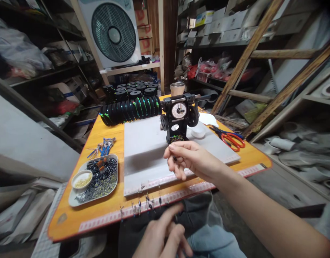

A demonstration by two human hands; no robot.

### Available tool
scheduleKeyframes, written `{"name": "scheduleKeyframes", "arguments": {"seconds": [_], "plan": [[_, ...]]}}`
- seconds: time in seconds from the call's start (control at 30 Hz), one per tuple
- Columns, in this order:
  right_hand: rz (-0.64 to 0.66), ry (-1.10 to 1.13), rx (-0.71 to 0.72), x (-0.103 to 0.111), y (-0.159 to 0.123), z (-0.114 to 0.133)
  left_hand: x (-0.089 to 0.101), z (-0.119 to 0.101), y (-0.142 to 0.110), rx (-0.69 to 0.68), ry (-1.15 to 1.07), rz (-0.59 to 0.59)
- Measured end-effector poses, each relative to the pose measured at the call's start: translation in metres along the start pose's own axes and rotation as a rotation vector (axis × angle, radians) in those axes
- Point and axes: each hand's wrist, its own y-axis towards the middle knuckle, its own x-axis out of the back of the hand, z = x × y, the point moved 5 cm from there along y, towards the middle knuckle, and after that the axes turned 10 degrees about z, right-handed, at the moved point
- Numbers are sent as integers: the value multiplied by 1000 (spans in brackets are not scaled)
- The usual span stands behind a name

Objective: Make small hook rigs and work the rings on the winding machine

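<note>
My right hand [188, 157] is raised over the near right part of a white board [143, 143], thumb and forefinger pressed together. A small dark piece [175, 158] shows at its fingers, too small to name. Lower down, over my lap, my left hand [165, 234] has its fingers apart, slightly blurred, with nothing visible in them. Behind my right hand stands a black winding machine [178, 114] with a round dial and gears. A row of black spools [130, 109] with green and coloured bits sits on its shaft. Several small dark pieces with metal ends [147, 200] hang along the table's front edge.
A tray [115, 182] of small dark and yellowish parts holds a white cup [81, 180]. Blue-ended pieces [107, 146] lie behind it. Red-handled scissors [233, 140] and blue-handled pliers [217, 130] lie right. A tumbler [178, 89], fan [113, 32] and wooden ladder [248, 61] stand beyond.
</note>
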Motion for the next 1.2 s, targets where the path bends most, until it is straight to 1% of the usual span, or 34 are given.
{"name": "scheduleKeyframes", "arguments": {"seconds": [0.03,0.07,0.1,0.13,0.17,0.2,0.3,0.37,0.43,0.5,0.57,0.63,0.7,0.77,0.8,0.87,0.9,0.97,1.07,1.2], "plan": [[-8,-64,-1,1,-1,2,9,-8,0,30,62,-92],[-21,-138,-11,1,-2,5,17,-19,1,30,83,-188],[-37,-226,-22,1,-3,8,26,-30,2,8,106,-319],[-57,-321,-26,1,-4,11,34,-44,4,-58,116,-451],[-78,-415,-23,0,-5,16,40,-57,7,-134,102,-527],[-91,-502,-11,-1,-6,21,44,-68,13,-203,84,-563],[-109,-710,76,-8,-8,36,51,-94,34,-381,120,-562],[-104,-815,136,-11,-9,44,55,-103,43,-443,178,-597],[-95,-868,174,-12,-9,48,55,-108,46,-498,229,-621],[-103,-836,164,-9,-8,49,51,-109,44,-515,271,-599],[-135,-665,109,-2,-5,46,45,-105,39,-498,244,-554],[-134,-357,46,4,-1,40,38,-96,34,-486,114,-483],[-44,-44,-9,2,6,33,28,-83,33,-493,-81,-384],[43,143,-27,-2,12,30,16,-67,34,-495,-299,-274],[49,192,-22,-2,15,29,10,-57,35,-502,-429,-223],[-1,252,1,2,18,28,-4,-39,33,-524,-712,-75],[-35,272,14,4,19,27,-11,-30,32,-504,-832,2],[-75,293,22,8,19,25,-22,-13,26,-427,-993,110],[-98,301,18,10,19,23,-29,1,15,-325,-1066,177],[-97,290,15,10,18,23,-28,1,4,-262,-1052,189]]}}
